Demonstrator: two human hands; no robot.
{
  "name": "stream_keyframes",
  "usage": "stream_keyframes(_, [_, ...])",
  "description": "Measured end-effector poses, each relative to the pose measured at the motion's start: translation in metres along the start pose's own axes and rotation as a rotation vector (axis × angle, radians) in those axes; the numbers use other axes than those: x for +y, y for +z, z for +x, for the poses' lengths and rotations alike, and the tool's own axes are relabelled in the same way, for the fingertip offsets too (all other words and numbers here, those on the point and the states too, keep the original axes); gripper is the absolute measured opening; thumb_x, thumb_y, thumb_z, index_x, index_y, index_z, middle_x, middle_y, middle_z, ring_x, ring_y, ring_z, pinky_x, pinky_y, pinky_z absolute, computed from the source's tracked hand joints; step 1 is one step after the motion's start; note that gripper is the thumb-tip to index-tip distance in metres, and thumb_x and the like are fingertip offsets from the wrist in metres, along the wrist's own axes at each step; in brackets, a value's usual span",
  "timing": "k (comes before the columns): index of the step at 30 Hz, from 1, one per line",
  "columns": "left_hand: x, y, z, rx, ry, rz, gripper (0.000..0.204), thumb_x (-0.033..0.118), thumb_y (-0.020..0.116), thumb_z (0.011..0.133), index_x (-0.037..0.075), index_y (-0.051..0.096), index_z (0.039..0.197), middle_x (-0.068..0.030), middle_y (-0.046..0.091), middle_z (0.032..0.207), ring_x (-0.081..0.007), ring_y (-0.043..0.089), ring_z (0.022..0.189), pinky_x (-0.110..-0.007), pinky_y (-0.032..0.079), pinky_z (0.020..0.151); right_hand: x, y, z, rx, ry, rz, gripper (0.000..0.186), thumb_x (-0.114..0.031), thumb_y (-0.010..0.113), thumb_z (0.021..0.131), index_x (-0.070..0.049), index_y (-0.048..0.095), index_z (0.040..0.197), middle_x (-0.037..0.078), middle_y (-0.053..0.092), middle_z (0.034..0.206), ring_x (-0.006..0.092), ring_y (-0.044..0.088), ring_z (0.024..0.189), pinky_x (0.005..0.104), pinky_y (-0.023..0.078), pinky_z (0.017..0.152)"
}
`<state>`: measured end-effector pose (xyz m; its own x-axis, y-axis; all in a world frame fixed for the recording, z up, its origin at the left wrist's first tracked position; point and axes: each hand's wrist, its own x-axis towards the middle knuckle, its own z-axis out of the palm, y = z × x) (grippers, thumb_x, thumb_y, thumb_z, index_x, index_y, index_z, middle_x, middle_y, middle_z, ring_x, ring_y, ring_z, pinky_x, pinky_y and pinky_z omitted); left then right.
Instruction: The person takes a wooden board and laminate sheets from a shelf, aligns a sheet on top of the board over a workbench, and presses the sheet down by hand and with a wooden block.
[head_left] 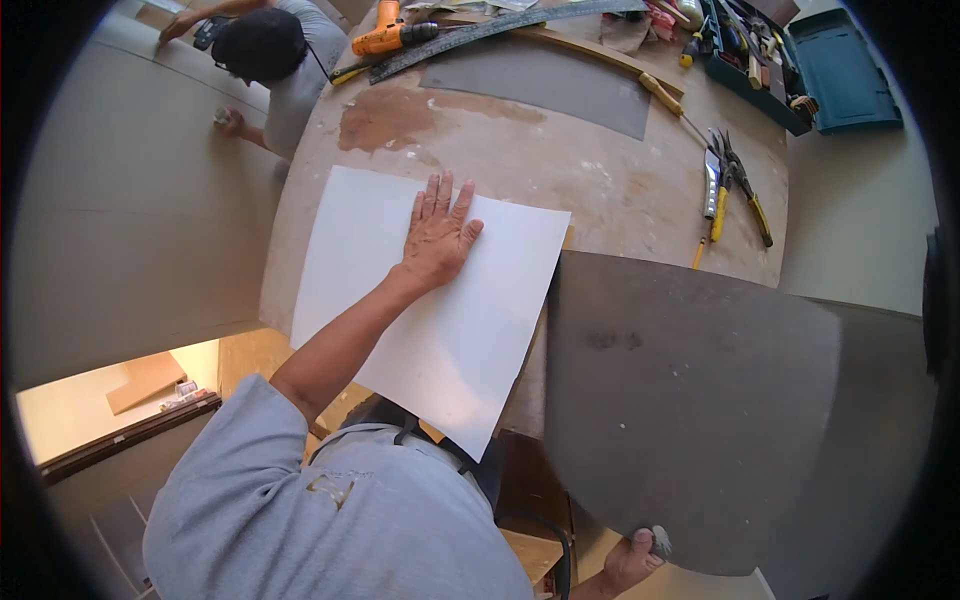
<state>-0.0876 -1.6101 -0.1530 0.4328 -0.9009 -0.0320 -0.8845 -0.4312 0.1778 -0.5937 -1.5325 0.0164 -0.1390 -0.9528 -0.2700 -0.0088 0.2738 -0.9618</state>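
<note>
My left hand (438, 238) lies flat on a white sheet (400, 330), its fingers stretched toward the far edge. The sheet rests on the worktable (580, 190) and its near corner hangs over the table's front edge. At the lower right, my right hand (632, 562) grips the near edge of a large dark grey sheet (690, 400), thumb on top and the other fingers mostly hidden. Something small and grey shows at its fingertips; I cannot make out what it is. The grey sheet's far left corner meets the white sheet's right side.
Tin snips (738, 185), a utility knife (711, 183), a pencil (699, 251) and a wooden-handled tool (662, 94) lie at the right. Farther back are a grey sheet piece (540, 85), a metal ruler (480, 36), an orange drill (390, 35) and a toolbox (760, 90). Another person (275, 60) works at the far left.
</note>
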Motion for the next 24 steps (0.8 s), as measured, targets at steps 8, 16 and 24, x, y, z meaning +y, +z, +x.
stream_keyframes(8, [0.002,-0.019,0.022,0.1,0.081,-0.118,0.043,0.036,0.053,0.101,0.005,0.051,0.131,-0.0198,0.046,0.133,-0.0393,0.037,0.133,-0.05,0.023,0.116,0.024,-0.078,0.036,-0.019,-0.142,0.087,0.046,-0.011,0.073,0.09,0.002,0.056,0.13,0.015,0.06,0.132,0.0291,0.059,0.12,0.0476,0.045,0.109])
stream_keyframes(16, [0.016,-0.016,0.042,0.173,0.151,-0.263,0.017,0.023,0.059,0.098,0.007,0.06,0.101,-0.0137,0.055,0.103,-0.0344,0.051,0.105,-0.048,0.037,0.096,-0.013,-0.122,0.065,-0.143,-0.244,-1.022,0.02,-0.023,0.052,0.1,-0.012,0.061,0.086,0.008,0.068,0.096,0.022,0.061,0.081,0.0413,0.046,0.068])
stream_keyframes(24, [0.02,-0.015,0.058,0.267,0.222,-0.213,0.013,0.018,0.065,0.094,0.006,0.062,0.094,-0.0129,0.057,0.099,-0.0337,0.054,0.099,-0.044,0.045,0.089,-0.003,-0.098,0.095,-0.073,-0.035,0.062,0.042,-0.017,0.069,0.092,-0.001,0.053,0.127,0.016,0.057,0.132,0.0311,0.054,0.122,0.0497,0.038,0.107])
